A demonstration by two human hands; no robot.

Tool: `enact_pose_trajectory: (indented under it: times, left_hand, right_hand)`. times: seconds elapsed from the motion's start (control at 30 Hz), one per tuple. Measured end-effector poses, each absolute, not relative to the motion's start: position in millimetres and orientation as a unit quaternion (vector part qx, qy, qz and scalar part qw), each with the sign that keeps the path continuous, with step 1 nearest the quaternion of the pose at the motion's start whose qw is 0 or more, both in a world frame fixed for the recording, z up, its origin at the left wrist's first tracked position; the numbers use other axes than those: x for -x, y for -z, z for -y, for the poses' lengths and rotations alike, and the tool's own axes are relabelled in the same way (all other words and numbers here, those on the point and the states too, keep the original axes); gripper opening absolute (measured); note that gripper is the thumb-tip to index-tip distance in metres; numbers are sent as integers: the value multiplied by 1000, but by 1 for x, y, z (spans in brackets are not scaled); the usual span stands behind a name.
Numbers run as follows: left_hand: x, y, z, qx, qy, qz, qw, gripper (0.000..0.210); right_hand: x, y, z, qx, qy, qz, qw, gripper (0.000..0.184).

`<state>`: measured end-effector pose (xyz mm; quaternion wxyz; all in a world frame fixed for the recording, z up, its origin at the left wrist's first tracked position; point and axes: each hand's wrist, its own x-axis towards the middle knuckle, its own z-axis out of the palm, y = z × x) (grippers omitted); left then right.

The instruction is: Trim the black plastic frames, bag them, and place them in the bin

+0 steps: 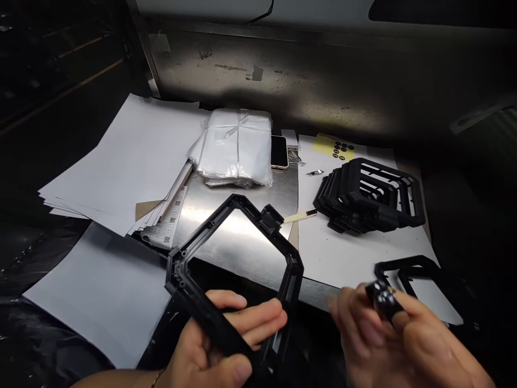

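A black plastic frame [177,269], open in the middle and with cut corners, is tilted up in my left hand [226,339]. My fingers pass through its opening and my thumb lies by the lower side. A black block-like piece [271,218] sits on the frame's upper right side. At the lower right, my right hand [388,339] is closed around a small shiny black object [383,299]. Blur hides what kind it is. Just behind that hand, another black frame [420,261] lies at the table edge, partly covered.
Several nested black frames [367,199] stand on white paper [323,253] at the right. Tied clear plastic bags [238,145] sit mid-table beside a phone [279,152]. A fanned stack of white sheets [121,156] is at left. A thin pale-handled tool [299,216] lies behind the held frame.
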<state>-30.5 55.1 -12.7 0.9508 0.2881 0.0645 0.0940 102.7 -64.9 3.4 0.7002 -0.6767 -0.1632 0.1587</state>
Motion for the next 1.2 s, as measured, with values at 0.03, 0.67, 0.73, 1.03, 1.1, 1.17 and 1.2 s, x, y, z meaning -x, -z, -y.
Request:
enact_pose_trajectory:
  times: [0.03,0.67,0.73,1.03,1.1,1.17,1.2]
  left_hand:
    - [31,12,-57,-278,-85,-68,954,33]
    - [34,63,-95,-800,37,-139,582,50]
    - [37,72,-102,-643,-65,-277,711,52]
    - [38,80,-124,-233,-143,-439,856,31]
    - [44,79,-123,-207,-149,-443,859,33]
    - [50,81,-121,-169,-161,-456,859,34]
    - [53,83,-120,-145,-168,-464,858,36]
  right_hand:
    - [-111,11,67,709,-98,127,687,20]
    - [-104,23,23,559,-487,74,666,29]
    - [-101,21,18,535,-521,97,658,25]
    - [-223,59,-72,764,-259,381,451,30]
    - [-266,73,-107,812,-161,377,416,29]
    - [-297,86,-134,834,-102,392,374,31]
    - [-307,91,-144,840,-85,403,353,31]
